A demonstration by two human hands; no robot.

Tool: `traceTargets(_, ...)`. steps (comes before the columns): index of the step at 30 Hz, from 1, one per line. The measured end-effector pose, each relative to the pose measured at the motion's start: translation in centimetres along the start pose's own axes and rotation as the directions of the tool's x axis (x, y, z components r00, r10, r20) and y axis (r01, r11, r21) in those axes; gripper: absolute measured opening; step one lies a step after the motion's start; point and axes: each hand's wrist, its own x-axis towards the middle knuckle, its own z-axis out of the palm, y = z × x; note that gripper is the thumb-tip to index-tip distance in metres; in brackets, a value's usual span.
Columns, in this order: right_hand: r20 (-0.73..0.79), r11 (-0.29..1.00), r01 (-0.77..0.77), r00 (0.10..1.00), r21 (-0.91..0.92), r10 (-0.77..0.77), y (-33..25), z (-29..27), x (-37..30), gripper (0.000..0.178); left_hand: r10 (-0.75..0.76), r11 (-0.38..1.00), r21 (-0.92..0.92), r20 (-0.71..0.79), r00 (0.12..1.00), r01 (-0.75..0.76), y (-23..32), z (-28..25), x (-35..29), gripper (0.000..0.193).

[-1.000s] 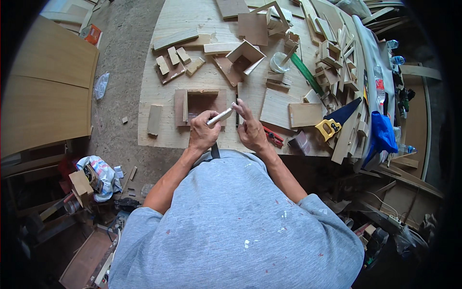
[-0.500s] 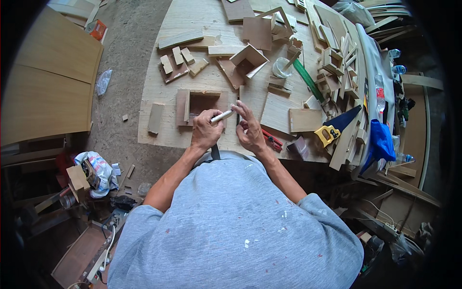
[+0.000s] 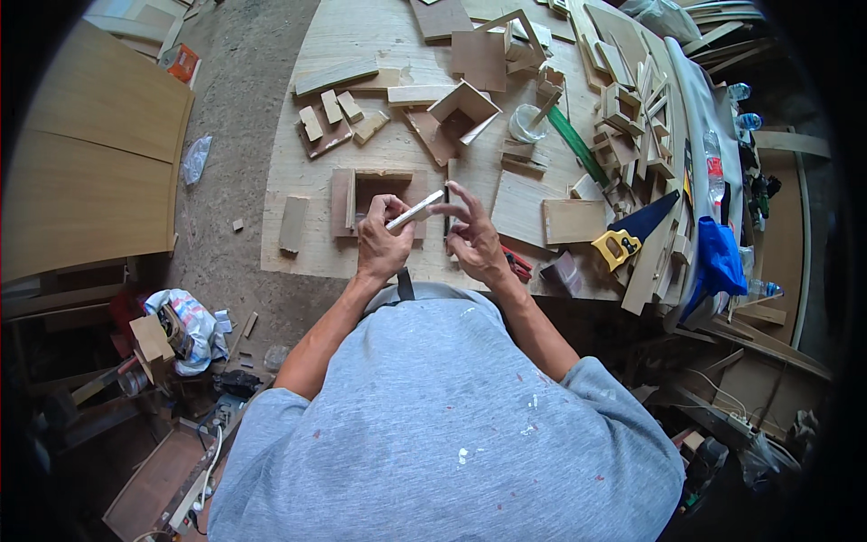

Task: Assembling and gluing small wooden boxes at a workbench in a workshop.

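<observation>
My left hand [image 3: 383, 248] pinches a short, pale strip of wood [image 3: 416, 210] near its lower end. The strip slants up to the right above the bench. Beside its far end is my right hand [image 3: 477, 246], fingers apart, one fingertip touching or very near the strip; which of the two I cannot tell. Beneath my left hand lies a brown board [image 3: 341, 203] with upright wooden strips along its left and far sides, partly hidden by the hand. A small wood block [image 3: 293, 224] sits left of that board. Red-handled pliers [image 3: 517, 264] are partly hidden by my right wrist.
The plywood bench [image 3: 420, 262] carries several small blocks [image 3: 331, 107], an open wooden box [image 3: 465, 110] and a plastic cup [image 3: 527, 124]. On the right lies a handsaw [image 3: 618, 248] with a yellow handle, beside piled offcuts [image 3: 623, 108] and a blue bag [image 3: 720, 262].
The strip has tilted more steeply in my left hand. My right hand's fingers have spread wider, and the hand has shifted slightly to the right.
</observation>
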Motion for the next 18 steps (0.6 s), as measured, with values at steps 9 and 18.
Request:
traceTargets(9, -0.167, 0.879, -0.020, 0.979, 0.475, 0.113, -1.6, 0.6, 0.0, 0.088, -0.090, 0.970, -0.208, 0.170, 0.981, 0.125, -1.6, -0.3, -0.5, 0.031)
traceTargets(18, -0.133, 0.836, 0.118, 0.966, -0.536, -0.221, -2.4, 1.6, -1.1, 0.090, 0.108, 0.991, -0.080, 0.053, 0.993, -0.103, -1.3, -0.1, -1.3, 0.027)
